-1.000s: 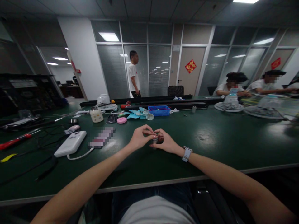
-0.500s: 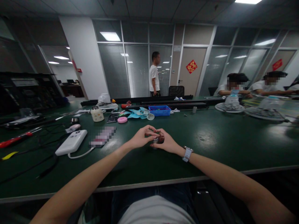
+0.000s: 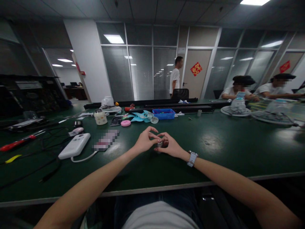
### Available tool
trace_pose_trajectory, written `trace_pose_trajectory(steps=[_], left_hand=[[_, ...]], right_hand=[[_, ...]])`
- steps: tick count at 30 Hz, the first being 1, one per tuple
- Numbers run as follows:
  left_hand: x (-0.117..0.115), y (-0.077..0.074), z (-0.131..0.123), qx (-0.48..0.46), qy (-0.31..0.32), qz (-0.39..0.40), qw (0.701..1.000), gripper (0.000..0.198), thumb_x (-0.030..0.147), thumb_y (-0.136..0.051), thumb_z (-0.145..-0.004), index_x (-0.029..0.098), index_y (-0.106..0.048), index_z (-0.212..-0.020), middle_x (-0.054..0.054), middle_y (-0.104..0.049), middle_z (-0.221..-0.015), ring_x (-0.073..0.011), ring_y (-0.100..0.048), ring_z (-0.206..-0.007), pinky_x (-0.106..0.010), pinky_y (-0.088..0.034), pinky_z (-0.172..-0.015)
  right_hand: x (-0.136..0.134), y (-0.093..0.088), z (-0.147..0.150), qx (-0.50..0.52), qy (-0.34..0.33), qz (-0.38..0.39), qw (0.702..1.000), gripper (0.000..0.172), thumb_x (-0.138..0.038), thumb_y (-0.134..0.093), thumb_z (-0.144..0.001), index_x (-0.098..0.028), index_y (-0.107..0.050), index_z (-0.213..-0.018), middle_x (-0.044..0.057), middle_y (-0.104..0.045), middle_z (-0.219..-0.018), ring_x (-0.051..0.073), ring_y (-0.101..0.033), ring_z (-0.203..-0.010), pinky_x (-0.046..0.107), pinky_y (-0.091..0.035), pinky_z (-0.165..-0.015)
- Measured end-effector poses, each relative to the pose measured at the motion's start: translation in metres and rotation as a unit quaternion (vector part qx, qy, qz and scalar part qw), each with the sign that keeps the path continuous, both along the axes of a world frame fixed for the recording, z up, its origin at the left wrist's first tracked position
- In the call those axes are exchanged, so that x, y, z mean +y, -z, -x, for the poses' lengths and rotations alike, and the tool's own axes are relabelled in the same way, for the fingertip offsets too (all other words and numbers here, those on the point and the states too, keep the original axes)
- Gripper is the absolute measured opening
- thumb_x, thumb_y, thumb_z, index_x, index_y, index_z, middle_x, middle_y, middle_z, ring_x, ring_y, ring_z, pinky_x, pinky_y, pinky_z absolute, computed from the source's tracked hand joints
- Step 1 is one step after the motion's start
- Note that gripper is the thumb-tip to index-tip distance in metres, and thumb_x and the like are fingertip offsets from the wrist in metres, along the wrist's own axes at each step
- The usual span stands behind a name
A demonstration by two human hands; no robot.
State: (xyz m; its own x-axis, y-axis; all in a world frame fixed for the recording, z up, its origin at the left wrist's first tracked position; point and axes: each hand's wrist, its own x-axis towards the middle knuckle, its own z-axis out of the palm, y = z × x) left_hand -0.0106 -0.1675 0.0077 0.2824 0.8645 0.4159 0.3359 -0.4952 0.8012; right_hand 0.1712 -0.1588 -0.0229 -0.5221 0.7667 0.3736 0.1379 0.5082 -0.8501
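Observation:
A small silver metal cylinder (image 3: 159,144) is between my hands, low over the green table; its far side is hidden by fingers. My right hand (image 3: 172,147) is closed round it from the right, thumb in front and fingers behind. From the left, my left hand (image 3: 145,142) reaches to its top, thumb tip on the upper end and the index finger arched above. The left fingertips are partly hidden, and whether a tiny part is pinched there I cannot make out.
Left of my hands lie a phone (image 3: 106,140), a white power bank (image 3: 75,146), dark cables and a red-handled tool (image 3: 17,143). Behind stand a blue tray (image 3: 164,114), blue fan blades (image 3: 140,116), a jar (image 3: 100,117) and another small cylinder (image 3: 199,113). People sit at the right.
My left fingers have shifted slightly and lifted a little at the cylinder's top. The right hand keeps its grip. In the background a person has walked to the right.

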Motion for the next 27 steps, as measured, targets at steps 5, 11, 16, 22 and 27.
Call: trace_pose_trajectory(steps=[5, 11, 16, 22, 27], left_hand=[[-0.003, 0.001, -0.004, -0.002, -0.035, -0.026, 0.999, 0.036, 0.019, -0.072, -0.071, 0.023, -0.044, -0.093, -0.001, -0.076, -0.075, -0.0231, -0.072, -0.083, -0.032, -0.050, -0.074], [-0.006, 0.001, -0.007, 0.013, -0.066, -0.062, 0.996, 0.038, 0.023, -0.073, -0.070, 0.024, -0.039, -0.087, 0.002, -0.074, -0.073, -0.0224, -0.071, -0.080, -0.033, -0.048, -0.077], [-0.010, 0.001, -0.009, 0.033, -0.094, -0.089, 0.991, 0.038, 0.025, -0.074, -0.070, 0.024, -0.039, -0.085, 0.002, -0.072, -0.074, -0.0216, -0.069, -0.079, -0.032, -0.046, -0.074], [-0.011, -0.001, -0.008, 0.052, -0.070, -0.112, 0.990, 0.033, 0.026, -0.073, -0.072, 0.023, -0.045, -0.091, -0.001, -0.069, -0.091, -0.0203, -0.068, -0.086, -0.032, -0.047, -0.081], [-0.009, -0.005, -0.008, 0.087, -0.054, -0.133, 0.986, 0.024, 0.023, -0.071, -0.074, 0.022, -0.051, -0.089, -0.005, -0.066, -0.104, -0.0197, -0.068, -0.089, -0.031, -0.047, -0.082]], right_hand=[[0.000, 0.001, 0.000, -0.003, 0.014, -0.007, 1.000, 0.063, -0.036, -0.082, -0.064, -0.020, -0.047, -0.115, 0.002, -0.065, -0.087, 0.018, -0.067, -0.077, 0.036, -0.056, -0.071], [0.001, 0.002, 0.001, -0.004, 0.025, -0.011, 1.000, 0.063, -0.035, -0.082, -0.063, -0.020, -0.048, -0.114, 0.001, -0.064, -0.085, 0.019, -0.066, -0.077, 0.035, -0.055, -0.071], [0.001, 0.002, 0.001, -0.003, 0.025, -0.011, 1.000, 0.062, -0.035, -0.082, -0.063, -0.021, -0.048, -0.113, 0.000, -0.064, -0.084, 0.018, -0.066, -0.077, 0.034, -0.055, -0.070], [0.001, 0.003, 0.002, 0.001, 0.019, -0.011, 1.000, 0.061, -0.035, -0.082, -0.063, -0.021, -0.048, -0.112, 0.001, -0.065, -0.086, 0.018, -0.066, -0.078, 0.034, -0.055, -0.070], [0.002, 0.003, 0.001, 0.001, 0.018, -0.013, 1.000, 0.061, -0.034, -0.082, -0.063, -0.021, -0.048, -0.113, 0.002, -0.064, -0.089, 0.018, -0.065, -0.079, 0.034, -0.055, -0.071]])
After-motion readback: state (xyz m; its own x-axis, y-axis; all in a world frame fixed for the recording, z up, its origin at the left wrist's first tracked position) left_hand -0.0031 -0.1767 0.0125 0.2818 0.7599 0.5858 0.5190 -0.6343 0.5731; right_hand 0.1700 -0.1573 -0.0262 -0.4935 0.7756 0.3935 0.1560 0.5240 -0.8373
